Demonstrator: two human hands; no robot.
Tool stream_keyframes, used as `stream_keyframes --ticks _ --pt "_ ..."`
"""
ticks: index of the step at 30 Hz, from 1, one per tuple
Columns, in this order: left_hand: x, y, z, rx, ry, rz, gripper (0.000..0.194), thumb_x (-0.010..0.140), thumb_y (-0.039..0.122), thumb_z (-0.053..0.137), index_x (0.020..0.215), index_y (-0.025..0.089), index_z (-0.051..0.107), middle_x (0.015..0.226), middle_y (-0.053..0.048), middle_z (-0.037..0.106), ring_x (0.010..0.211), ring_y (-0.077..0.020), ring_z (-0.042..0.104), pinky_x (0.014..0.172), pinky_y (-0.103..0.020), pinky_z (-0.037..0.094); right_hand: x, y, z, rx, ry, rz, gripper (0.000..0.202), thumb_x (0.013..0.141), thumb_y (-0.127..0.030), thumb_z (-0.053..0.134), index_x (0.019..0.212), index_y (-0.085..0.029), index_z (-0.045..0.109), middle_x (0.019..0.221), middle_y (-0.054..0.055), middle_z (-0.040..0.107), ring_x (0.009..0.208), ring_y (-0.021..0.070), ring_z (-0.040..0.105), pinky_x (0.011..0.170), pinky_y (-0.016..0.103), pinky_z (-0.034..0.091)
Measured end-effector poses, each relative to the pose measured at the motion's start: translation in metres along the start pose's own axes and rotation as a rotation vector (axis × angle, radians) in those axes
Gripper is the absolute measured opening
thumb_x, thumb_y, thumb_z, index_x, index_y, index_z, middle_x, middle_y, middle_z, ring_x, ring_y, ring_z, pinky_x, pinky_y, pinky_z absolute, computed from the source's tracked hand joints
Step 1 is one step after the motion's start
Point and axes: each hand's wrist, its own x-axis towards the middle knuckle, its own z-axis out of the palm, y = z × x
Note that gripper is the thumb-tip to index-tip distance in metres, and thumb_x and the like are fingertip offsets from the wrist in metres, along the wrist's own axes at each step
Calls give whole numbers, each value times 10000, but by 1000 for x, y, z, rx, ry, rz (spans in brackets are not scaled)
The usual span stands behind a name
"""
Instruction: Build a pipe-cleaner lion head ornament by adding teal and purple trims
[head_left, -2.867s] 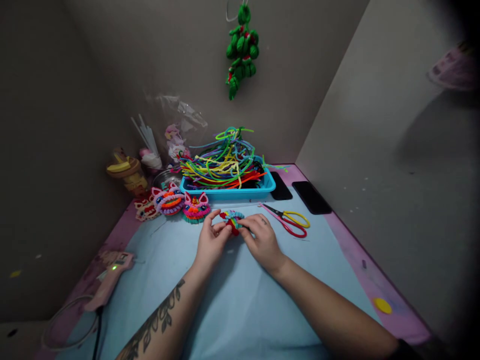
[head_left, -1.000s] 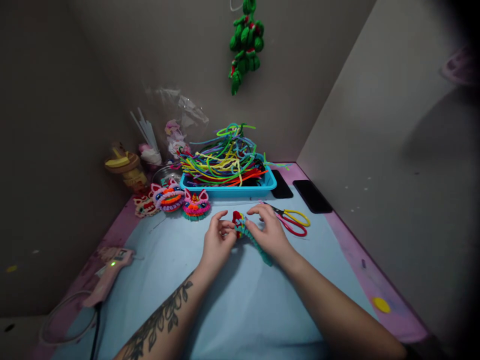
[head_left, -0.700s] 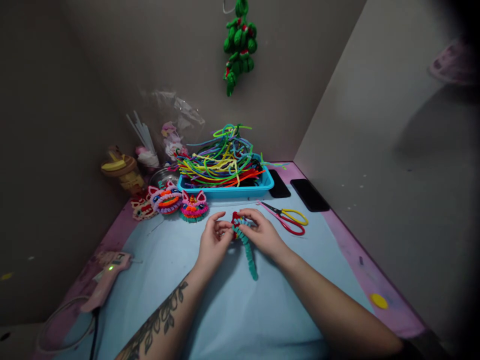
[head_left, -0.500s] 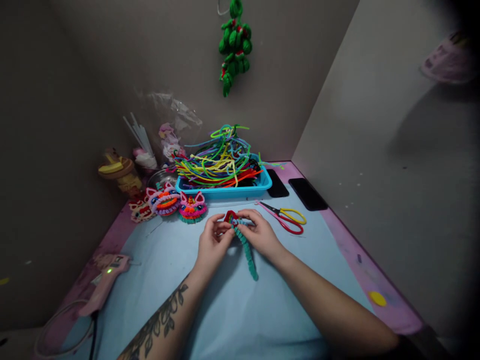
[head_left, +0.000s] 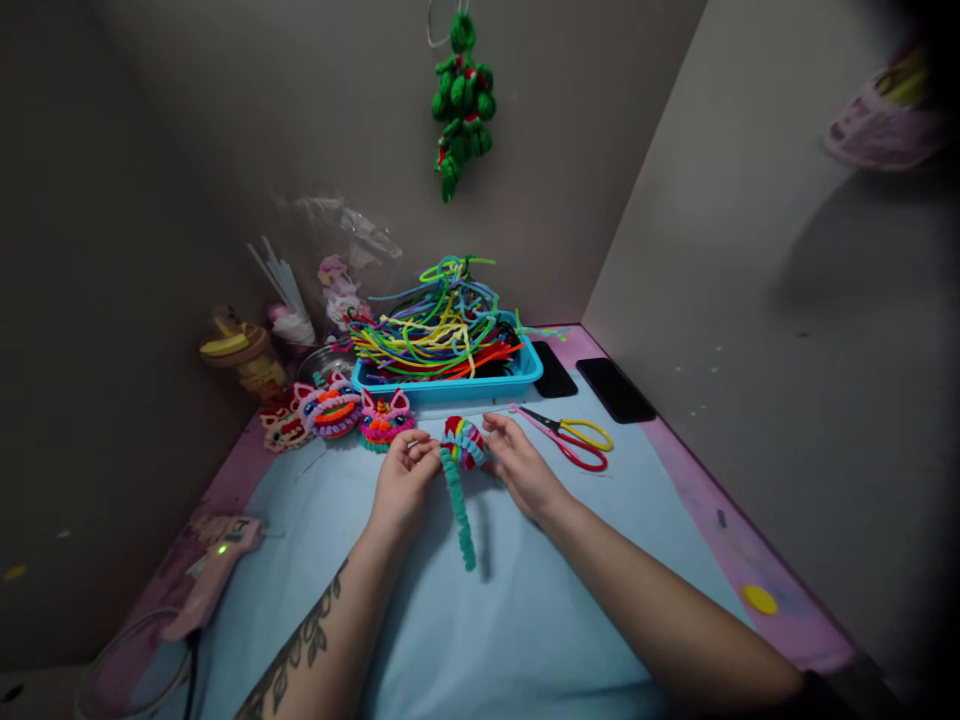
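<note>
Pinched at its left side, a striped pipe-cleaner piece [head_left: 464,443] in red, yellow, green, pink and blue is held by my left hand [head_left: 406,476] above the table. A coiled teal pipe-cleaner strip [head_left: 458,508] hangs down from that side toward the cloth. My right hand [head_left: 523,464] is open at the piece's right, fingers apart and curved toward it; whether a fingertip touches cannot be made out. Just behind my left hand sits a pink pipe-cleaner animal head [head_left: 386,419], with a lilac and orange one [head_left: 330,408] beside it.
A blue tray [head_left: 450,391] of loose pipe cleaners stands at the back. Scissors [head_left: 571,437] with red and yellow handles lie right of my hands, near two dark phones [head_left: 615,390] [head_left: 553,370]. A pink glue gun [head_left: 217,575] with a lit green light and cord lies left.
My right hand has let go of the striped piece and moved slightly right. My left hand has shifted left, turning the piece so its stripes show and the teal strip hangs further left.
</note>
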Motion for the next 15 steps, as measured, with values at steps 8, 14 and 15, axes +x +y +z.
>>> stream_keyframes --ticks 8,14,15 --pt "-6 6 -2 13 -198 -64 340 612 280 772 823 173 528 721 19 611 598 -80 561 572 -187 429 -7 -13 -2 287 -239 172 591 695 -479 712 1201 -263 498 1004 47 628 809 185 628 675 310 513" --pt "-3 5 -10 168 -192 51 214 643 275 760 776 162 636 708 -4 644 637 -120 594 639 -247 486 -6 -12 -4 285 -261 118 541 642 -443 765 1098 -238 559 981 48 631 824 180 613 680 273 500" --pt "-4 6 -10 233 -176 92 181 657 277 746 763 163 655 707 -14 653 644 -130 599 643 -253 488 -6 -13 -3 276 -260 109 544 637 -447 768 1094 -236 560 972 49 632 826 183 612 679 276 501"
